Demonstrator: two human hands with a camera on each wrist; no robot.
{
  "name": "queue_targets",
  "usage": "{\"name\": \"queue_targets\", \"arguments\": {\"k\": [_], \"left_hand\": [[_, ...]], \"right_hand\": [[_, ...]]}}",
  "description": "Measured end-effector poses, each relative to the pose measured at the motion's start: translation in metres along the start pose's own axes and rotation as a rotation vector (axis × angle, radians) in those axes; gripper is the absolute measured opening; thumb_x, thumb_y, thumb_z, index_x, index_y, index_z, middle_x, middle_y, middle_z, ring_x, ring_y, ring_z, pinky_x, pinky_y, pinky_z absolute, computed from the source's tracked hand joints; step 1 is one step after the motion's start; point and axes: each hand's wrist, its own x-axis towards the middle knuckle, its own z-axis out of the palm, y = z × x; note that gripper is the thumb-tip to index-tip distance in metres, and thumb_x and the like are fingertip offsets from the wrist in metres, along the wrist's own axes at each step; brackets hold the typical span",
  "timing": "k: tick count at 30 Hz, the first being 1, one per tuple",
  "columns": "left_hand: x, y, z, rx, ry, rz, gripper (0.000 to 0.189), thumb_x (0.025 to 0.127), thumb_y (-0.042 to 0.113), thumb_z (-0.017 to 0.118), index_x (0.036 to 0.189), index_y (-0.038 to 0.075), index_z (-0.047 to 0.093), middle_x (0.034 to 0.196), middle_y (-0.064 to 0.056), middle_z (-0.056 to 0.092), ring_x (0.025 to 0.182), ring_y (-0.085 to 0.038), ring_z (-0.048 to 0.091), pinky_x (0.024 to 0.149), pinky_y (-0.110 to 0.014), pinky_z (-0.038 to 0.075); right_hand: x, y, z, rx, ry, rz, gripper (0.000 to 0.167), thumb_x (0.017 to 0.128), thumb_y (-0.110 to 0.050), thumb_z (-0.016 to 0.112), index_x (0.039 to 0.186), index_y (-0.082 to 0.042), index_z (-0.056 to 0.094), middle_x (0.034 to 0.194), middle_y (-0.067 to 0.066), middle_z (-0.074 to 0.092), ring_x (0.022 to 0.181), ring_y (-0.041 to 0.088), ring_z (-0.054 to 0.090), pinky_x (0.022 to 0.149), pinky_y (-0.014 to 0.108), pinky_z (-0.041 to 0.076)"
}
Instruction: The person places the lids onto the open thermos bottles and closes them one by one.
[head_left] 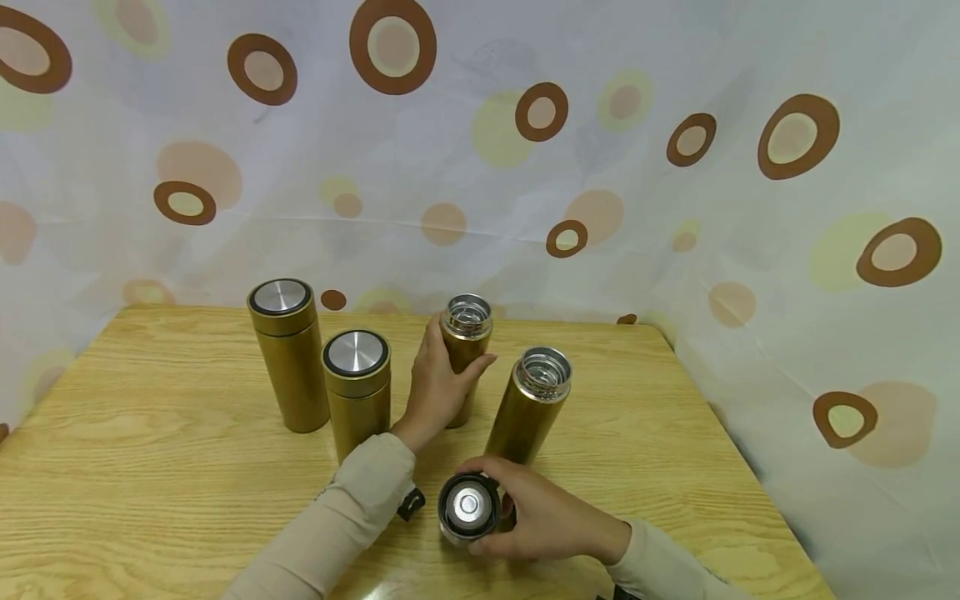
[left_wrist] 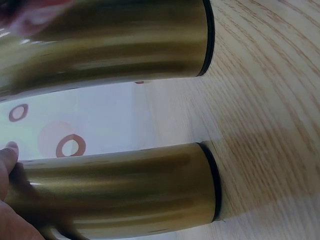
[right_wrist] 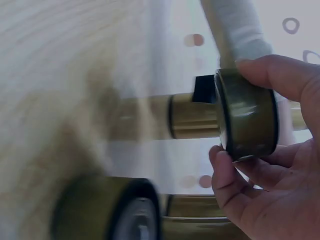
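Note:
My left hand (head_left: pixel 442 379) grips the upper part of an uncapped gold vacuum flask (head_left: pixel 459 350), which stands upright on the table. In the left wrist view, its thumb and a finger lie at the left end of that flask (left_wrist: pixel 120 190). My right hand (head_left: pixel 536 512) pinches a gold flask lid (head_left: pixel 470 506) between thumb and fingers, inner side up in the head view. The same lid (right_wrist: pixel 250 115) shows side-on in the right wrist view. A second uncapped flask (head_left: pixel 527 408) stands just beyond the right hand. Another lid (right_wrist: pixel 95 210) sits on the table, blurred.
Two capped gold flasks with silver tops, one taller-looking (head_left: pixel 288 358) and one nearer (head_left: pixel 357 400), stand left of the left hand. The wooden table (head_left: pixel 172 467) ends at a patterned cloth backdrop (head_left: pixel 300 167) behind and to the right.

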Motion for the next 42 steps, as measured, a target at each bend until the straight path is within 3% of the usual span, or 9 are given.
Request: {"name": "queue_targets", "arguments": {"k": [5, 10, 13, 16, 19, 23, 29, 35, 42], "left_hand": [[-0.001, -0.001, -0.001, -0.003, -0.004, 0.010, 0.087, 0.083, 0.034, 0.076, 0.146, 0.004, 0.024, 0.134, -0.018, 0.047, 0.123, -0.035, 0.049, 0.102, -0.051, 0.040], [-0.001, -0.001, -0.001, 0.003, -0.001, 0.021, 0.085, 0.083, 0.033, 0.076, 0.145, 0.005, 0.025, 0.134, -0.018, 0.047, 0.123, -0.035, 0.049, 0.102, -0.052, 0.040], [-0.001, -0.002, -0.001, 0.007, 0.005, 0.026, 0.085, 0.082, 0.033, 0.077, 0.145, 0.005, 0.026, 0.133, -0.018, 0.048, 0.123, -0.035, 0.049, 0.101, -0.051, 0.041], [-0.001, -0.002, -0.002, 0.012, 0.005, 0.019, 0.086, 0.082, 0.033, 0.077, 0.145, 0.006, 0.026, 0.133, -0.018, 0.048, 0.123, -0.034, 0.049, 0.102, -0.051, 0.041], [-0.001, -0.002, -0.002, 0.015, 0.004, 0.011, 0.085, 0.082, 0.033, 0.077, 0.145, 0.006, 0.026, 0.133, -0.017, 0.048, 0.123, -0.033, 0.049, 0.102, -0.051, 0.041], [-0.001, -0.002, -0.002, 0.011, 0.005, 0.005, 0.086, 0.082, 0.033, 0.077, 0.145, 0.006, 0.026, 0.133, -0.018, 0.048, 0.123, -0.033, 0.049, 0.102, -0.050, 0.041], [0.000, -0.001, -0.001, 0.008, 0.013, 0.024, 0.085, 0.082, 0.032, 0.077, 0.144, 0.006, 0.026, 0.132, -0.018, 0.049, 0.122, -0.033, 0.050, 0.102, -0.049, 0.042], [0.000, -0.002, -0.001, 0.007, 0.008, 0.021, 0.085, 0.082, 0.034, 0.076, 0.145, 0.006, 0.025, 0.133, -0.017, 0.048, 0.122, -0.033, 0.050, 0.101, -0.049, 0.042], [0.000, -0.002, 0.000, -0.003, 0.000, 0.011, 0.086, 0.083, 0.034, 0.076, 0.146, 0.007, 0.025, 0.134, -0.017, 0.047, 0.124, -0.033, 0.049, 0.101, -0.050, 0.042]], "right_hand": [[-0.002, -0.008, -0.008, 0.021, 0.053, -0.051, 0.064, 0.082, -0.035, 0.077, 0.134, -0.016, 0.045, 0.116, -0.006, 0.059, 0.092, 0.006, 0.056, 0.074, 0.028, 0.053], [-0.004, -0.019, -0.016, 0.106, 0.106, -0.078, 0.063, 0.082, -0.029, 0.078, 0.134, -0.020, 0.045, 0.116, -0.004, 0.062, 0.096, 0.008, 0.060, 0.078, 0.030, 0.054], [-0.005, -0.026, -0.020, 0.148, 0.166, -0.115, 0.063, 0.081, -0.024, 0.079, 0.134, -0.018, 0.046, 0.116, -0.001, 0.063, 0.099, 0.011, 0.062, 0.081, 0.029, 0.054], [-0.006, -0.032, -0.025, 0.144, 0.225, -0.122, 0.064, 0.079, -0.020, 0.080, 0.134, -0.015, 0.048, 0.113, -0.001, 0.064, 0.092, 0.011, 0.061, 0.076, 0.027, 0.052], [-0.008, -0.037, -0.030, 0.169, 0.249, -0.105, 0.063, 0.079, -0.017, 0.081, 0.133, -0.012, 0.049, 0.114, 0.000, 0.064, 0.092, 0.011, 0.061, 0.078, 0.026, 0.052], [-0.009, -0.043, -0.038, 0.248, 0.266, -0.105, 0.060, 0.079, -0.011, 0.079, 0.131, -0.005, 0.049, 0.118, 0.008, 0.061, 0.102, 0.016, 0.062, 0.089, 0.029, 0.051], [-0.013, -0.052, -0.051, 0.304, 0.357, -0.152, 0.057, 0.077, -0.003, 0.079, 0.123, 0.001, 0.046, 0.111, 0.012, 0.061, 0.100, 0.016, 0.060, 0.088, 0.026, 0.050], [-0.017, -0.061, -0.068, 0.420, 0.448, -0.291, 0.048, 0.082, 0.005, 0.068, 0.125, 0.003, 0.045, 0.118, 0.010, 0.058, 0.107, 0.015, 0.057, 0.090, 0.023, 0.049], [-0.017, -0.074, -0.089, 0.503, 0.564, -0.297, 0.042, 0.085, 0.006, 0.057, 0.125, -0.005, 0.049, 0.115, 0.008, 0.055, 0.104, 0.015, 0.055, 0.082, 0.022, 0.050]]}}
